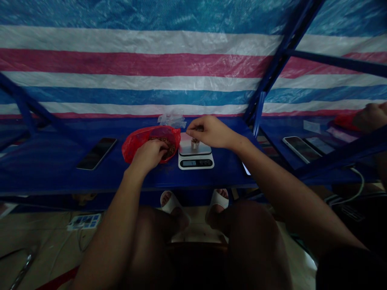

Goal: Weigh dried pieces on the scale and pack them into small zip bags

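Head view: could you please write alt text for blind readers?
A left hand reaches into a red plastic bag of brown granules while the right hand hovers over a small container on a white digital scale, on a blue shelf.

Striped blue/pink/white tarp (145,64) as wall, blue steel shelf frame (281,52), beige floor tiles (30,229), dim light.

The person's two hands (148,157), one co-worker's hand (371,117), three smartphones (96,154), two white slippers (169,201), one red plastic bag (136,143), and one digital kitchen scale (196,161).
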Tool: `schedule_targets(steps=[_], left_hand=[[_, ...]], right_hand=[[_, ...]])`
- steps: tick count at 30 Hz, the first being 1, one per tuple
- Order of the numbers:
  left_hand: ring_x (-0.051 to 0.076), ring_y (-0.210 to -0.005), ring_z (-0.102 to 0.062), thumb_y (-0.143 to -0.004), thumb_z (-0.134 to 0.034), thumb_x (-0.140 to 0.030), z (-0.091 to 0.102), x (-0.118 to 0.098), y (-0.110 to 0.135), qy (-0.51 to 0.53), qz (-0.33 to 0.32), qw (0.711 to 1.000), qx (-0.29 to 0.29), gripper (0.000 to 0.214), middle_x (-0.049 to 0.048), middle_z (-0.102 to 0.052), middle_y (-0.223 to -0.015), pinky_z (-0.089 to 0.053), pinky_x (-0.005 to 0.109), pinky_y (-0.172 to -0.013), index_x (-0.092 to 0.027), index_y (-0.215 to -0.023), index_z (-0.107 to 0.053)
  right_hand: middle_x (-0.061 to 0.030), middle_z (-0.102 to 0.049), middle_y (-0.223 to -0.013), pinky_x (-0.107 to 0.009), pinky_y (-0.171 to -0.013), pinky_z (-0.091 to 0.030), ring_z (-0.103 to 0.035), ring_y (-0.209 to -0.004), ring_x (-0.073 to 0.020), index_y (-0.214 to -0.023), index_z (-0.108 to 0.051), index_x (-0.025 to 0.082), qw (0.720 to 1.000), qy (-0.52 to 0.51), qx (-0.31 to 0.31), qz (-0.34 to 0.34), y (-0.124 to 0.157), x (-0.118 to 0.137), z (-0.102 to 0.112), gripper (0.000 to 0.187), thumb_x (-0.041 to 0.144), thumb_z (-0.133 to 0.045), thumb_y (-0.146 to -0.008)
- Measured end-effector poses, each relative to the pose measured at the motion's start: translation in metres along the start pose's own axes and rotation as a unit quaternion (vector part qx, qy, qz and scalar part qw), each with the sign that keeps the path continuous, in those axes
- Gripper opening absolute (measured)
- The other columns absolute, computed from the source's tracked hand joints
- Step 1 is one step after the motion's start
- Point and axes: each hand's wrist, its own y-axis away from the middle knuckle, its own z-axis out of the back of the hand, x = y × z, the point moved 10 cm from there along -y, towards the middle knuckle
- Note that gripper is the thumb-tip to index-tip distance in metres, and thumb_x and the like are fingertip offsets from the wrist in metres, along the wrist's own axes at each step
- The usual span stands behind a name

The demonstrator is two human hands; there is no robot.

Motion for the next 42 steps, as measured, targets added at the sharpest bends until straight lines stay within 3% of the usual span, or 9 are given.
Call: schedule_targets(steps=[2, 5, 7, 10, 13, 18, 28, 34, 42], left_hand=[[0.032, -0.125, -0.076, -0.104, -0.058, -0.022, 0.010, 0.005, 0.003, 0.019, -0.003, 0.999, -0.037, 0.034, 0.0105, -0.083, -0.134, -0.059, 0.042, -0.109, -0.022, -0.125, -0.085], [0.032, -0.123, -0.077, -0.105, -0.051, -0.020, 0.024, 0.018, 0.007, 0.022, 0.020, 0.996, -0.079, 0.039, 0.0131, -0.083, -0.131, -0.059, 0.042, -0.110, -0.019, -0.126, -0.084], [0.034, -0.119, -0.078, -0.103, -0.052, -0.019, 0.025, 0.027, 0.010, 0.008, 0.041, 0.996, -0.075, 0.038, 0.0155, -0.084, -0.126, -0.060, 0.044, -0.106, -0.018, -0.122, -0.084], [0.036, -0.119, -0.079, -0.098, -0.053, -0.015, 0.019, 0.033, 0.011, -0.006, 0.047, 0.998, -0.051, 0.038, 0.0182, -0.084, -0.124, -0.061, 0.046, -0.106, -0.017, -0.120, -0.084], [0.035, -0.126, -0.077, -0.093, -0.054, -0.009, 0.018, 0.036, 0.010, 0.007, 0.042, 0.997, -0.061, 0.045, 0.0170, -0.082, -0.132, -0.059, 0.046, -0.113, -0.017, -0.128, -0.081], [0.032, -0.135, -0.074, -0.088, -0.053, -0.003, 0.030, 0.041, 0.011, 0.048, 0.067, 0.990, -0.117, 0.061, 0.0146, -0.079, -0.142, -0.056, 0.044, -0.120, -0.017, -0.144, -0.073], [0.035, -0.124, -0.077, -0.093, -0.060, -0.017, 0.021, 0.056, 0.017, 0.013, 0.106, 0.991, -0.078, 0.043, 0.0154, -0.083, -0.132, -0.061, 0.047, -0.110, -0.019, -0.131, -0.079], [0.038, -0.117, -0.080, -0.094, -0.058, -0.018, 0.016, 0.046, 0.017, -0.001, 0.093, 0.995, -0.036, 0.039, 0.0169, -0.085, -0.123, -0.064, 0.050, -0.101, -0.019, -0.123, -0.084], [0.038, -0.117, -0.078, -0.098, -0.057, -0.021, 0.019, 0.030, 0.013, -0.020, 0.070, 0.996, -0.043, 0.034, 0.0182, -0.083, -0.123, -0.063, 0.049, -0.103, -0.018, -0.117, -0.085]], right_hand=[[-0.0062, -0.083, -0.092, -0.030, -0.079, -0.047, -0.069, -0.082, -0.0171, -0.098, -0.084, 0.012, 1.000, -0.003, -0.001, 0.010, -0.005, 0.012, -0.020, 0.024, 0.017, -0.061, -0.100], [-0.0102, -0.086, -0.111, -0.030, -0.089, -0.051, -0.075, -0.097, -0.0190, -0.111, -0.086, 0.014, 0.997, 0.036, 0.047, 0.054, -0.020, 0.035, -0.062, 0.032, 0.005, -0.059, -0.097], [-0.0137, -0.087, -0.116, -0.031, -0.090, -0.052, -0.076, -0.099, -0.0204, -0.115, -0.086, 0.012, 0.988, 0.086, 0.108, 0.063, -0.034, 0.042, -0.093, 0.038, 0.000, -0.056, -0.096], [-0.0215, -0.084, -0.128, -0.031, -0.087, -0.054, -0.079, -0.107, -0.0251, -0.121, -0.085, 0.007, 0.967, 0.177, 0.182, 0.030, -0.057, 0.032, -0.126, 0.037, -0.002, -0.060, -0.095], [-0.0247, -0.081, -0.133, -0.032, -0.086, -0.055, -0.079, -0.109, -0.0265, -0.127, -0.082, 0.005, 0.955, 0.215, 0.206, 0.009, -0.075, 0.021, -0.141, 0.034, 0.005, -0.065, -0.098], [-0.0230, -0.082, -0.131, -0.032, -0.085, -0.054, -0.078, -0.104, -0.0248, -0.124, -0.082, 0.005, 0.957, 0.193, 0.214, 0.046, -0.088, 0.025, -0.159, 0.030, 0.015, -0.072, -0.098], [-0.0186, -0.085, -0.126, -0.030, -0.087, -0.051, -0.077, -0.101, -0.0212, -0.120, -0.086, 0.008, 0.958, 0.175, 0.216, 0.075, -0.090, 0.023, -0.151, 0.033, 0.001, -0.065, -0.096], [-0.0223, -0.086, -0.117, -0.034, -0.082, -0.049, -0.076, -0.096, -0.0251, -0.114, -0.088, 0.005, 0.945, 0.256, 0.200, 0.048, -0.089, 0.023, -0.138, 0.027, 0.007, -0.067, -0.097], [-0.0156, -0.087, -0.115, -0.036, -0.091, -0.050, -0.075, -0.099, -0.0253, -0.114, -0.089, 0.011, 0.958, 0.215, 0.176, 0.068, -0.084, 0.032, -0.109, 0.034, 0.004, -0.064, -0.091]])
